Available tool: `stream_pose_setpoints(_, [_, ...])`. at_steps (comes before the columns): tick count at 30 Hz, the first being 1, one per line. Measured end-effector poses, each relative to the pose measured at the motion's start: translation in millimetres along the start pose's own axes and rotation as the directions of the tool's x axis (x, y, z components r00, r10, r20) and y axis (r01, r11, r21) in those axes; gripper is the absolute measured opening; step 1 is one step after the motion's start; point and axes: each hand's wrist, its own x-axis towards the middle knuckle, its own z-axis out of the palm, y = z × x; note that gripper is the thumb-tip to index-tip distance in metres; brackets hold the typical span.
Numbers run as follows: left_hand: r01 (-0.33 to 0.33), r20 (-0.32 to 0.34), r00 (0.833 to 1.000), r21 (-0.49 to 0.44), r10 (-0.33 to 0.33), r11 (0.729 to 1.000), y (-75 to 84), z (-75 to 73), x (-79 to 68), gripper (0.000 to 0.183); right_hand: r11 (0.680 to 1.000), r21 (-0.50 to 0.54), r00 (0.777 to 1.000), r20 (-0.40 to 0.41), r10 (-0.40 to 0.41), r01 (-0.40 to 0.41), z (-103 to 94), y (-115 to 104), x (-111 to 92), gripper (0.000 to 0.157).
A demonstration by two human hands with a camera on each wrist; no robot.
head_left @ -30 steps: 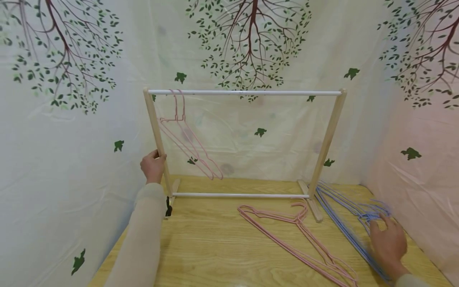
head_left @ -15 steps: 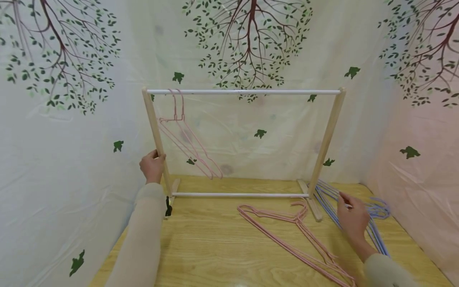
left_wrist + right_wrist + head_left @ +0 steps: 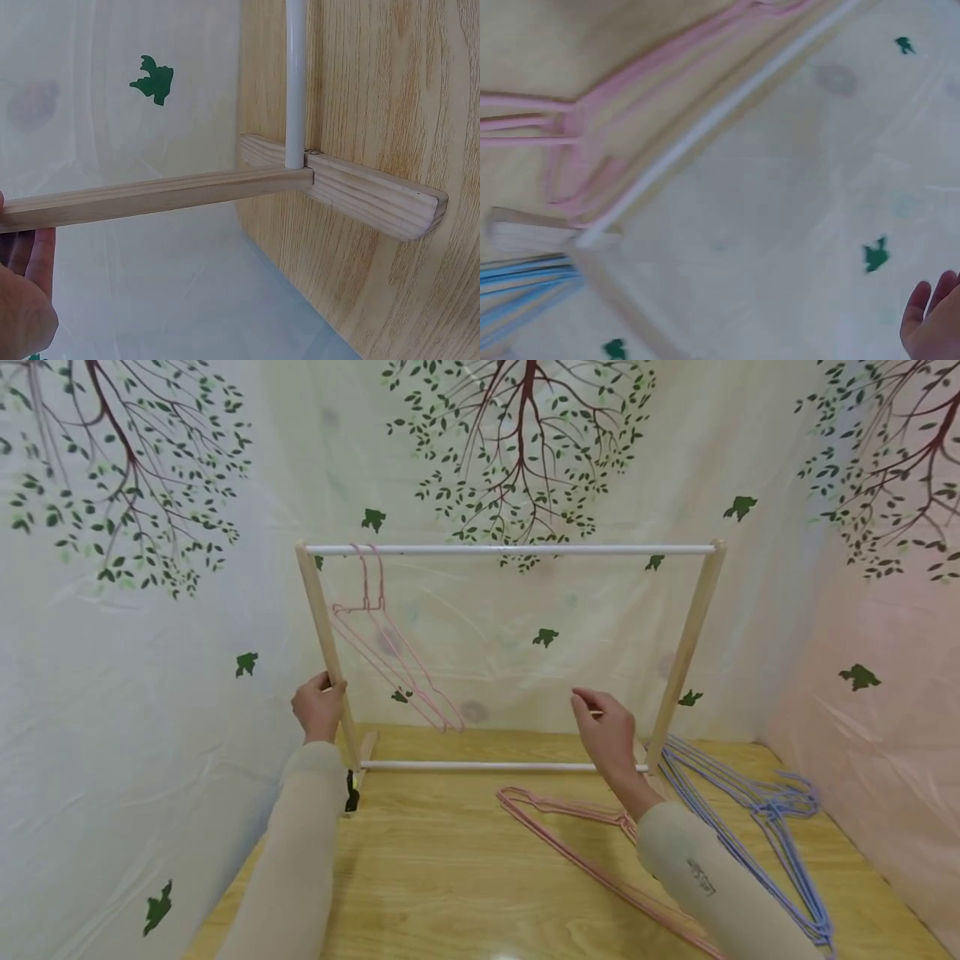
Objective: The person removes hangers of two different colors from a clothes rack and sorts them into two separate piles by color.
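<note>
My left hand grips the left wooden post of a small clothes rack, about midway up. The left wrist view shows its fingers at that post, above the wooden foot. My right hand is raised in front of the rack's right half, fingers loosely bent with nothing between them. Two pink clothes hangers hang from the left end of the white top rod. Several more pink hangers lie stacked on the table, partly hidden by my right forearm.
A pile of blue hangers lies on the wooden table beyond the rack's right foot. The white lower rod runs close above the tabletop. A small black object is at the left foot. Leaf-printed cloth encloses the back and sides.
My right hand has moved left and up, from over the blue hangers to in front of the rack. The left hand stays on the post.
</note>
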Motion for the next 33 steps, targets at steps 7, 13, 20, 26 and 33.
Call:
stream_pose_setpoints(7, [-0.016,-0.019,1.0,-0.005,0.016,1.0,1.2,2.0,-1.3,0.027,0.998,0.057,0.98,0.197,0.007,-0.018,43.5,-60,18,0.025])
stream_pose_setpoints(13, [-0.022,-0.016,1.0,0.004,0.022,1.0,3.4,-1.4,-4.4,0.026,0.998,0.047,0.945,0.324,0.03,-0.048,77.9,-99,19,0.029])
stream_pose_setpoints(20, [-0.013,-0.022,1.0,0.003,0.013,1.0,1.6,-5.5,-3.9,0.026,0.999,-0.011,0.906,0.422,0.033,-0.031,111.2,-132,13,0.032])
stream_pose_setpoints(26, [-0.005,-0.015,1.0,0.004,0.005,1.0,1.6,-8.4,-5.0,0.026,0.998,-0.043,0.893,0.446,0.064,-0.05,124.5,-143,7,0.029])
stream_pose_setpoints(33, [-0.005,-0.014,1.0,-0.002,0.005,1.0,3.3,-9.9,-8.3,0.025,0.997,-0.047,0.896,0.438,0.069,-0.053,129.8,-146,5,0.027])
